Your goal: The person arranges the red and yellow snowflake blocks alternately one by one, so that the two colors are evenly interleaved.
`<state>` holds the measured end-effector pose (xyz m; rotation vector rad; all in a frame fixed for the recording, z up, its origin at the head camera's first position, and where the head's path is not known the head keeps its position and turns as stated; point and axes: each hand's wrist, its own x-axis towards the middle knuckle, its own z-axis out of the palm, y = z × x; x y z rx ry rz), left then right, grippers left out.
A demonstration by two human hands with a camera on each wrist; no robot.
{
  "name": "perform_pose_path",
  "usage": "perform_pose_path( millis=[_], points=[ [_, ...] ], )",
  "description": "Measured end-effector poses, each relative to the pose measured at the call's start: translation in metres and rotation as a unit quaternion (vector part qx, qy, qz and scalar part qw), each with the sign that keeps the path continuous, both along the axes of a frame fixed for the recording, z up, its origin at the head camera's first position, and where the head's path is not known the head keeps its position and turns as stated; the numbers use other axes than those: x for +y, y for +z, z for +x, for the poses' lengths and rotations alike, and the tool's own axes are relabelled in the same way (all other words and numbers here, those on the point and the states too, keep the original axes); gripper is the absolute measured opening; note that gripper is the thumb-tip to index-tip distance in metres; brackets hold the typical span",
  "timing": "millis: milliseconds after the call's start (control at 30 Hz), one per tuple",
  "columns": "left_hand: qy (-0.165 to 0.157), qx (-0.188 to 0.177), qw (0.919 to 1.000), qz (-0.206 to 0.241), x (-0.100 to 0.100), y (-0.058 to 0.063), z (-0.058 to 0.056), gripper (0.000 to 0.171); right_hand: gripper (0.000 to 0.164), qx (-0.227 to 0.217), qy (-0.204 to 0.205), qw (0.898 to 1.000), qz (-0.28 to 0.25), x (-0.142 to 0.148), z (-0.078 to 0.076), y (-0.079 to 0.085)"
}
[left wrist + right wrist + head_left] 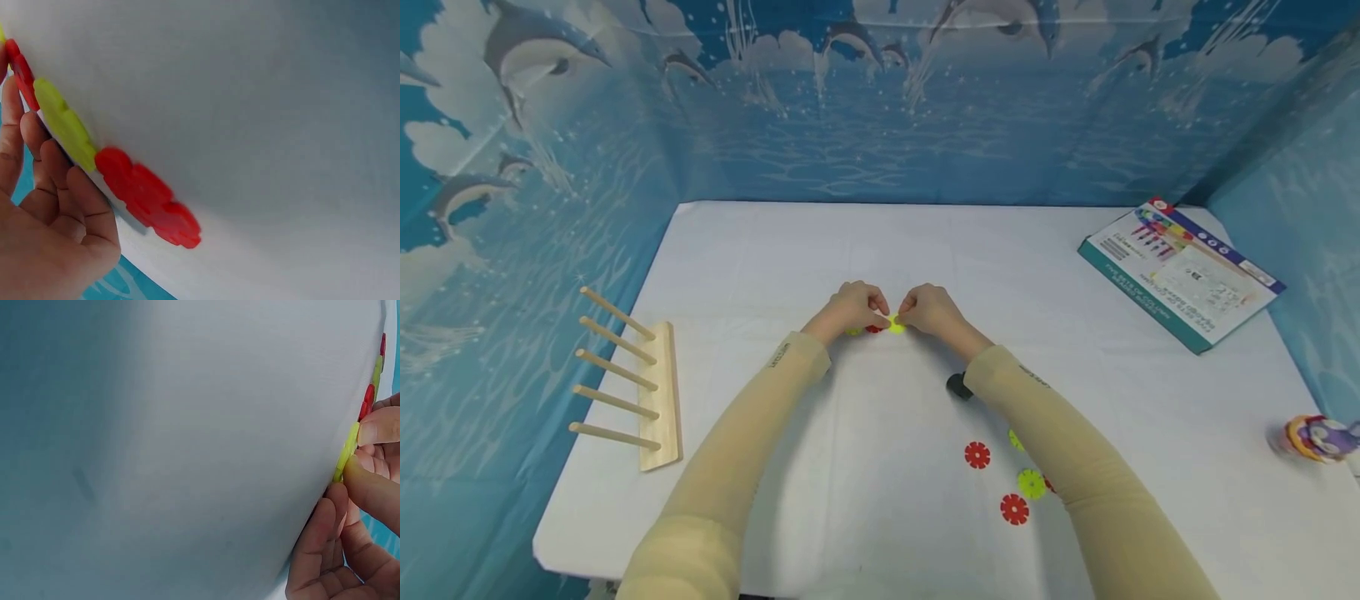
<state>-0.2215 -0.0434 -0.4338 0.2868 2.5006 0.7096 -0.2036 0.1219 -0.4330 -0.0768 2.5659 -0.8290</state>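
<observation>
Over the middle of the white table, both hands work at a row of red and yellow-green notched plastic discs joined edge to edge. The left hand (pixel 853 308) pinches the row near a red disc (pixel 873 328). Beyond its fingers, in the left wrist view, hang a yellow-green disc (pixel 64 124) and a red disc at the end (pixel 149 197). The right hand (pixel 928 310) pinches the yellow-green disc (pixel 897 324) at the other end, its edge meeting the red one. Fingertips of both hands nearly meet there and hide part of the joint.
Loose red (pixel 977 455) and yellow-green (pixel 1032 483) discs lie near the right forearm, which covers some. A wooden rack with several pegs (pixel 659 392) stands at the left. A printed box (pixel 1183 271) lies at the back right, a small purple figure (pixel 1321 437) at the right edge.
</observation>
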Motion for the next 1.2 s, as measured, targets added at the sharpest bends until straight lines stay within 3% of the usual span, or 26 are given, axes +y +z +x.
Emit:
perform_pose_path(
  millis=[233,400,667,867,1200],
  points=[
    [0.013,-0.011,0.9999,0.000,0.000,-0.002,-0.001,0.016,0.023,-0.008,0.002,0.999,-0.035,0.010,0.004,0.001],
    [0.026,-0.023,0.9994,0.004,0.001,-0.003,-0.001,0.018,0.026,-0.003,0.009,0.999,-0.048,0.025,0.016,0.010],
    [0.031,-0.036,0.9989,0.003,0.002,0.001,-0.002,0.018,0.021,0.015,0.060,0.996,-0.063,0.061,0.059,0.027],
    [0.036,-0.050,0.9980,0.013,0.001,0.004,-0.002,0.018,0.016,-0.002,0.099,0.992,-0.078,0.084,0.099,0.036],
    [0.032,-0.049,0.9982,0.015,0.002,0.002,-0.002,0.018,0.020,-0.033,0.163,0.985,-0.043,0.096,0.147,0.028]
  ],
)
